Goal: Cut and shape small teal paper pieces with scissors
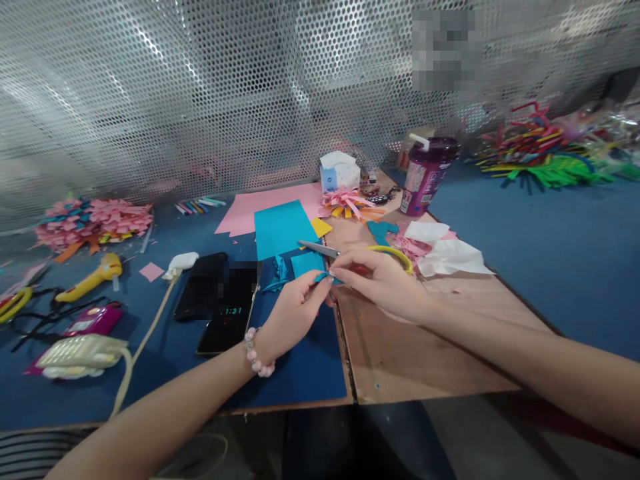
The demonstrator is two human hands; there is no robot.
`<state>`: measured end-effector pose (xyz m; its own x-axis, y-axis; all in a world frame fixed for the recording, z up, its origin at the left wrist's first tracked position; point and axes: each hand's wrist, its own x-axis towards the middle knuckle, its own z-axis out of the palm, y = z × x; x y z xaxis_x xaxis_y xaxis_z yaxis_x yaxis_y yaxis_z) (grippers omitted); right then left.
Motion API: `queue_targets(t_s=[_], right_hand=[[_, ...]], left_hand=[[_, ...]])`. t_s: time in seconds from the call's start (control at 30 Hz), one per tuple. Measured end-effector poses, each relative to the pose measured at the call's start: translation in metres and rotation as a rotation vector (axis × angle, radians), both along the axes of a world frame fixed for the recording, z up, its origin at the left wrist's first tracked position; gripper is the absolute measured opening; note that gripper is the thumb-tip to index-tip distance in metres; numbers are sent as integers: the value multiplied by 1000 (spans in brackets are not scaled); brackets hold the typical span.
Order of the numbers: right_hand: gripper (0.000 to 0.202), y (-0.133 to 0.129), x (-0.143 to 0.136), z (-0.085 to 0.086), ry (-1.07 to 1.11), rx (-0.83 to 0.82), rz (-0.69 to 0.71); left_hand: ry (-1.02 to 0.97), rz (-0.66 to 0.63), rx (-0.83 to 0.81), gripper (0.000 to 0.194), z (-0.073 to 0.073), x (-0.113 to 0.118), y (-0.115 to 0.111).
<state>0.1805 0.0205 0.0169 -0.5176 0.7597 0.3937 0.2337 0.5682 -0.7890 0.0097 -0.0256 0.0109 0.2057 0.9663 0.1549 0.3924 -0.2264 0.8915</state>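
Between the fingertips of both hands is a small folded piece of blue paper [324, 277]. My left hand [293, 310], with a beaded bracelet at the wrist, pinches it from the left. My right hand [383, 283] pinches it from the right, fingers partly hiding the piece. Just behind the right hand lie yellow-handled scissors [395, 253], blades pointing left; part of the handle is covered by the hand. Small blue paper squares [306, 263] and crumpled blue strips [276, 275] rest beyond the left hand, in front of a large blue sheet [283, 229].
Two phones [227, 327], a power strip [83, 353] and a yellow hot glue gun [95, 277] lie left. A purple cup [427, 177] with a straw and a tissue pack [339, 172] stand at the back. Crumpled white tissue [450, 257] lies right. Perforated metal [240, 100] rises behind.
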Motion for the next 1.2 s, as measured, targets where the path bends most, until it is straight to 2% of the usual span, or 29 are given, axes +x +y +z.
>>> queue_targets(t_s=[0.1,0.3,0.57,0.73,0.97,1.2], right_hand=[[13,3,-1,0,61,-137,35],[11,6,-1,0,47,-115,34],[16,9,2,-1,-34,170,54],[15,11,2,-4,-85,265,44],[17,14,3,-4,-87,325,59],[12,20,1,-18,-70,585,36]], left_hand=[[19,-12,13,27,-1,-1,2],[28,-30,7,30,-3,-3,3],[34,-25,-2,29,2,-1,0],[46,4,-13,31,5,0,0],[33,-13,-48,33,2,-2,0],[19,-21,-43,33,0,-2,0]])
